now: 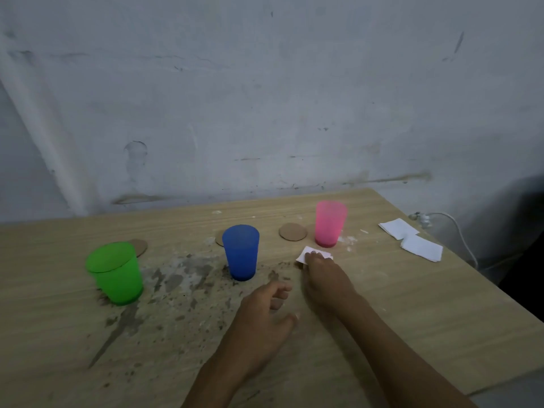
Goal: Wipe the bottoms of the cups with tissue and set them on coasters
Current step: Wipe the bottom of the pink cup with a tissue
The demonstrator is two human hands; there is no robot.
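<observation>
1. My right hand (322,275) lies flat on the pale wood-grain table (412,304), its fingertips (312,256) pressed together on a small folded white tissue (314,254). I judge this pins it so it can be gathered up; whether it is truly pinched I cannot tell.
2. My left hand (265,316) hovers beside it, fingers loosely spread and holding nothing, free to take a cup.
3. 3 plastic tumblers stand upright on bare wood: the green translucent cup (116,273) at left, the blue cup (241,252) in the middle, the pink cup (330,223) nearest the tissue.
4. None sits on a coaster. A round brown cardboard coaster (293,232) lies just beside the pink cup; 2 more peek out behind the blue and green cups.
5. Dirty smears (182,272) spread around the green and blue cups, so their bottoms likely need wiping.
6. 2 spare white tissue squares (412,238) wait near the right edge.
</observation>
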